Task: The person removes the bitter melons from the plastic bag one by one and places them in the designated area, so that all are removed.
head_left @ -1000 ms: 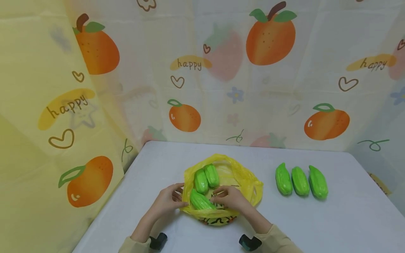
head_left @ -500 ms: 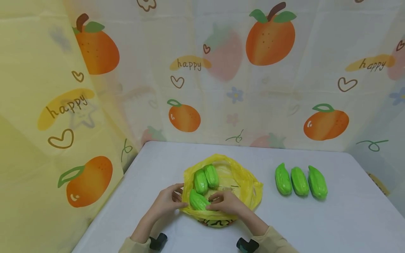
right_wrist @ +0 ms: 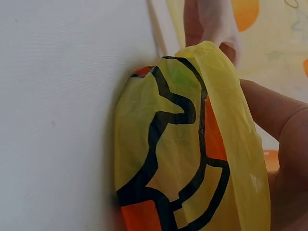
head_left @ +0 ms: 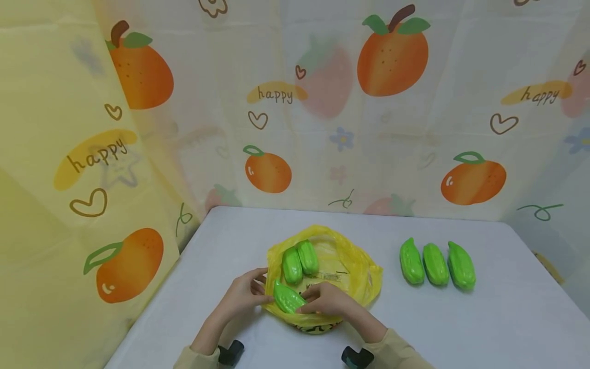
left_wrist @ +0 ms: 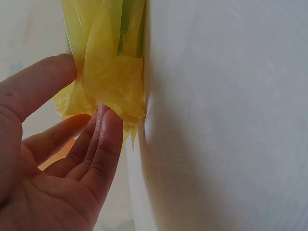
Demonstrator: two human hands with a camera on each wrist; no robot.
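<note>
A yellow plastic bag (head_left: 367,279) stands with its mouth spread on the white table, a printed pattern (right_wrist: 178,144) on its near side. Inside, at the near left, lies a bright green ribbed toy vegetable (head_left: 287,298), pointed end to the left. My right hand (head_left: 329,298) reaches in over the near rim and holds its right end between thumb and fingers. Two similar green toy vegetables (head_left: 299,262) lie side by side farther back in the bag. My left hand (head_left: 241,291) touches the bag's left side from outside, thumb and fingers spread apart along the yellow film (left_wrist: 108,79).
Three more green toy vegetables (head_left: 435,264) lie in a row on the white table (head_left: 498,318) to the right of the bag. A fruit-printed cloth (head_left: 322,138) hangs behind the table and along its sides.
My right hand has moved slightly left and toward me, taking hold of the near green toy vegetable, which has shifted a little left. My left hand has stayed in place.
</note>
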